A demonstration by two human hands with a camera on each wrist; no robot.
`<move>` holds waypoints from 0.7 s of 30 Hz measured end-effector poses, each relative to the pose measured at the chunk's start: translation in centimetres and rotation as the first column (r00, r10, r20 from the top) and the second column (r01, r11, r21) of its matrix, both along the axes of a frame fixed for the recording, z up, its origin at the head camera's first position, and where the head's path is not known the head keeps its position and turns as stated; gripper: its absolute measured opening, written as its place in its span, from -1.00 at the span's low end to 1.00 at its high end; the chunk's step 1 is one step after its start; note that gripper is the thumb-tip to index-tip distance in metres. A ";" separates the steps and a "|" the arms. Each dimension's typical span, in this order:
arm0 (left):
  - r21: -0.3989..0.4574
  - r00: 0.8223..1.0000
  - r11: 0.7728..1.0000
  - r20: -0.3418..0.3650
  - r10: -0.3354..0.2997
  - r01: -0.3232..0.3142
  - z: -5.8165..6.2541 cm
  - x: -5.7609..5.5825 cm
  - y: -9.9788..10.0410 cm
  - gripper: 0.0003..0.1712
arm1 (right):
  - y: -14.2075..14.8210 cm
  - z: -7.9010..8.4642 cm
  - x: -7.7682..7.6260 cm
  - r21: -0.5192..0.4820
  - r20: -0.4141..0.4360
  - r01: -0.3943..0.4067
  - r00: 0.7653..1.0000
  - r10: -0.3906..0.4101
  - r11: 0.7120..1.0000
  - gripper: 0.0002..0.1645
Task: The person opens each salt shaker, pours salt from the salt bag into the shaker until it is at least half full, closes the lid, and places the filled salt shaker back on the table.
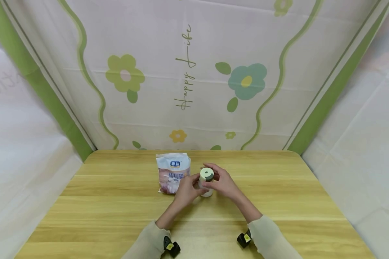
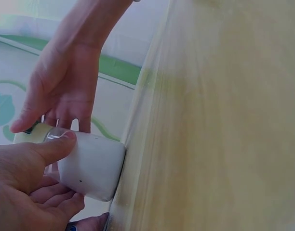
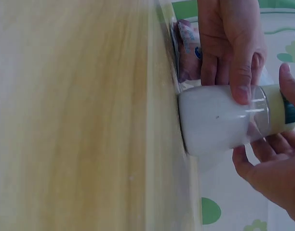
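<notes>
A clear salt shaker (image 3: 212, 118) filled with white grains stands upright on the table, its cream lid (image 1: 206, 173) marked with a dark green part. My left hand (image 1: 186, 190) grips the shaker's body from the left, thumb across its side in the left wrist view. Around the lid, from the right, curl the thumb and fingers of my right hand (image 1: 225, 183). Just left of the shaker, partly behind my left hand, a white and pink salt bag (image 1: 168, 169) leans upright.
Light wood covers the tabletop (image 1: 116, 208). Beyond its back edge hangs a white curtain (image 1: 201, 118) with flowers and lettering, and pale cloth walls flank both sides. A small black camera (image 1: 172, 246) is strapped at each wrist.
</notes>
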State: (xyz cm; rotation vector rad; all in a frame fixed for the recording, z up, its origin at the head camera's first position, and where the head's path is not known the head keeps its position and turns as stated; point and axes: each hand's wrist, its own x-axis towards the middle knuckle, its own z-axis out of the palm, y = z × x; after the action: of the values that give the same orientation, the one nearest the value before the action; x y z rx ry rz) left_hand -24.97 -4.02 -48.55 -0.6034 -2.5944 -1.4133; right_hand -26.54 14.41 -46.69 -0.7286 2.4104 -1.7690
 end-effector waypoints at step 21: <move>-0.003 1.000 1.000 0.011 -0.013 0.013 0.0 -0.1 0.0 -0.43 | 0.6 -0.1 -0.5 0.002 -0.002 -0.074 0.997 0.074 0.997 -0.29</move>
State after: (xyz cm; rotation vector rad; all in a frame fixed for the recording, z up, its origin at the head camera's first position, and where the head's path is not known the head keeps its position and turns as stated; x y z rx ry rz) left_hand -25.09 -4.01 -48.50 -0.6155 -2.6057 -1.4207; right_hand -27.00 15.01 -46.78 -0.8081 2.3538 -1.7383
